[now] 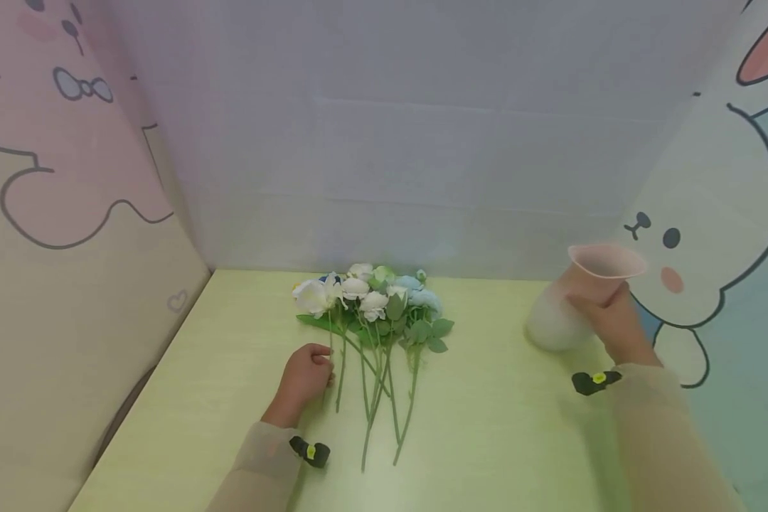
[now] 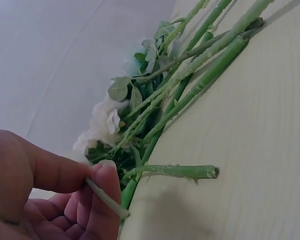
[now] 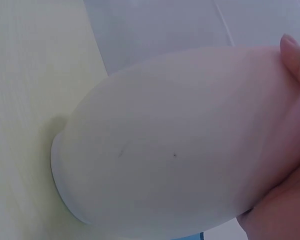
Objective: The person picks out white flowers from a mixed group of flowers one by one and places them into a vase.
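Note:
My left hand (image 1: 306, 373) pinches a thin green flower stem (image 2: 107, 197) between thumb and forefinger, close to the stem's cut end. That stem runs up to the white blooms at the left side of a bunch of artificial flowers (image 1: 374, 306). White, pale green and light blue heads lie toward the back wall, with their stems pointing at me. On the right, my right hand (image 1: 619, 327) grips the neck of a vase (image 1: 553, 320), pink at its wavy rim and white below. The vase leans to the right, its base (image 3: 65, 180) close to the tabletop.
The pale yellow-green table (image 1: 486, 427) ends at a plain whitish back wall (image 1: 409, 156). Cartoon-printed panels stand at the left (image 1: 70, 284) and right (image 1: 729, 249), the right one close beside the vase. Several loose stems (image 2: 200, 85) cross each other on the table.

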### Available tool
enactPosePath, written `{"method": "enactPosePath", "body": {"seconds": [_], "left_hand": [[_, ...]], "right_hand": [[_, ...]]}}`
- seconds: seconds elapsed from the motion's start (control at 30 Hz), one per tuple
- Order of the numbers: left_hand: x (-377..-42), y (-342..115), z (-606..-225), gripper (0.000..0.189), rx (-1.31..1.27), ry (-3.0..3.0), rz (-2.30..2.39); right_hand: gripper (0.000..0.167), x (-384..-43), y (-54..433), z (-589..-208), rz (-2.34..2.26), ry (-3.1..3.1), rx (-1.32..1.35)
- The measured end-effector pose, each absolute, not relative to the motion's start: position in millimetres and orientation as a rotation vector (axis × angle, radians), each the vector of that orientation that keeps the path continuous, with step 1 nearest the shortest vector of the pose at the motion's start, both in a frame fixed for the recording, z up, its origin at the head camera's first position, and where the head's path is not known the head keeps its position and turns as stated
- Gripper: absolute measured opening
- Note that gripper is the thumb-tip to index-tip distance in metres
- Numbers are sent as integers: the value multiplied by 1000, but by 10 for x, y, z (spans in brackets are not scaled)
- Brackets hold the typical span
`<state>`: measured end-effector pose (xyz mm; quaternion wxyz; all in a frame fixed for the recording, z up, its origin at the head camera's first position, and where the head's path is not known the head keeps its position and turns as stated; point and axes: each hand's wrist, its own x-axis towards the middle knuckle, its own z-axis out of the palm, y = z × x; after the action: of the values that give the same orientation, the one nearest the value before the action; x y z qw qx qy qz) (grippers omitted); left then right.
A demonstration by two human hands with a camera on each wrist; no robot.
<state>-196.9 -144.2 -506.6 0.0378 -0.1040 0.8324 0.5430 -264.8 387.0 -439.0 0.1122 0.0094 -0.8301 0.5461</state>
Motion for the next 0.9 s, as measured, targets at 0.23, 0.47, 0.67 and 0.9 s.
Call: {"method": "enactPosePath", "body": {"seconds": [0.23,0.47,0.67,0.9], "left_hand": [[-1936,-1395,-4986,27,-296,2496,1764],[-1910,-1362,-4876,25,-254,2497,1804],[-1903,-1330,-4824,25,-251,2509,1830],[-1911,-1270,-4810,26,-275,2569,1822]], "right_hand": [[85,-2623,3698,-4415,1625,-2389,50],[84,-2610,3475,-4464,1768,-2251,152],[83,-2535,3266,-4421,1710,-2352,85],[88,-2482,3147,-4402,1752,-2365,30]]}}
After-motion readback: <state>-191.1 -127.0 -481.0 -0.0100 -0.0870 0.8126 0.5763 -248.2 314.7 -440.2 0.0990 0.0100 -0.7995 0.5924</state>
